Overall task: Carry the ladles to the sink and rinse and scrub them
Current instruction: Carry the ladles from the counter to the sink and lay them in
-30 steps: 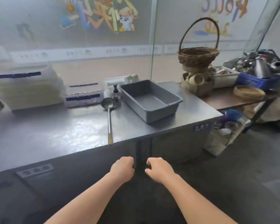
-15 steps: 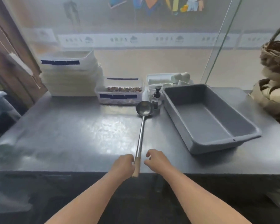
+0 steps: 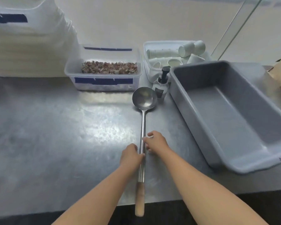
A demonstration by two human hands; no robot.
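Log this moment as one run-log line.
ladle: lying on counter, bowl up | left hand: touching shaft | right hand: touching shaft | lift: not yet

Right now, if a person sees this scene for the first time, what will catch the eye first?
The long ladle lies on the steel counter, its wooden end past the near edge, and the left hand and right hand hold its metal shaft. To its right stands an empty grey tub; behind, a clear box of brown scraps.
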